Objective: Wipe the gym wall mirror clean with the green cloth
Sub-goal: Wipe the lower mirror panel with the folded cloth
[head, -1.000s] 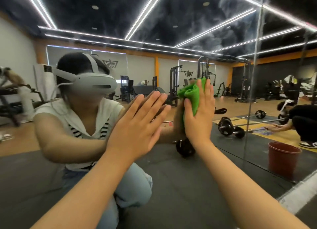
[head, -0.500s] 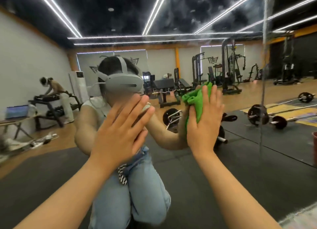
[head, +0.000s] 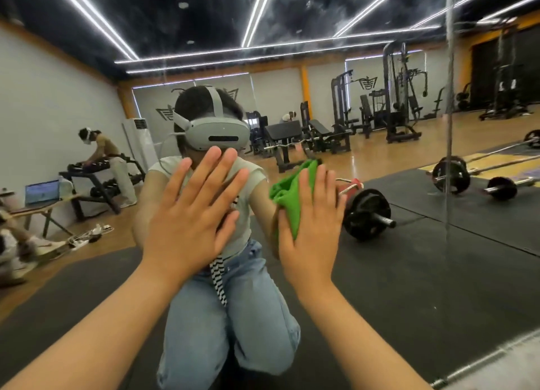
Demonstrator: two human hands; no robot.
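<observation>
A: left hand?
B: fingers spread, palm flat on mirror, holds nothing
A: right hand?
B: fingers straight, close together, pressing green cloth to the glass
A: cloth where exactly?
B: under the right palm, bunched part sticking out on its thumb side, toward the left hand; hands near, not touching

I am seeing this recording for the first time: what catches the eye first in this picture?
In the centre, the left hand lies flat on the mirror with fingers spread, and to its right the right hand presses a bright green cloth to the glass. Behind them the mirror reflects the kneeling person in a grey headset, with a barbell at the right.
</observation>
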